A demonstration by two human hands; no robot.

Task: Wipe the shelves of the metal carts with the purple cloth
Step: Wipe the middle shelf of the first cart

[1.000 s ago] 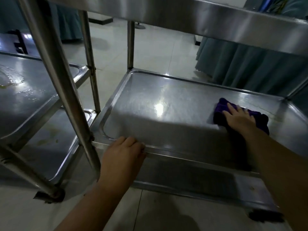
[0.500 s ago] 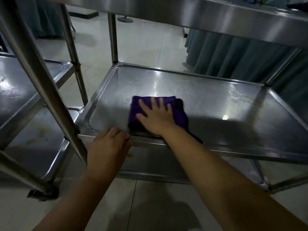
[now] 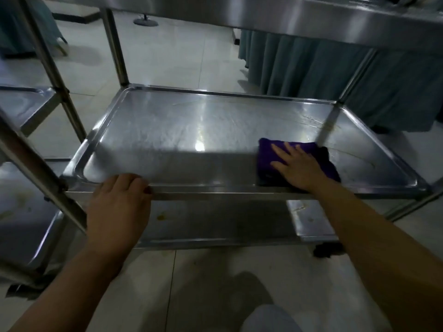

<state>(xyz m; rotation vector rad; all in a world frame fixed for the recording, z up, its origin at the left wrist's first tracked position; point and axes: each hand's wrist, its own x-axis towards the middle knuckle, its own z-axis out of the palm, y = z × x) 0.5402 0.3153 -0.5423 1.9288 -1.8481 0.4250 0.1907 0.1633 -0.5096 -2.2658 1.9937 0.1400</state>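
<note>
The middle shelf (image 3: 172, 130) of the metal cart fills the centre of the head view. A folded purple cloth (image 3: 265, 155) lies flat on it near the front right. My right hand (image 3: 297, 167) presses flat on the cloth with fingers spread. My left hand (image 3: 119, 202) grips the shelf's front rim near its left corner. The top shelf (image 3: 299, 13) hangs overhead and the bottom shelf (image 3: 215, 224) shows below, with small yellowish spots.
A second metal cart (image 3: 26, 104) stands close on the left, its slanted post (image 3: 36, 168) beside my left hand. Teal table skirting (image 3: 335, 75) hangs behind the cart on the right. Pale tiled floor (image 3: 172, 51) lies around. A black caster (image 3: 326, 250) sits under the right side.
My right hand slid the purple cloth from the shelf's front left to the front right. My left hand stayed on the front rim.
</note>
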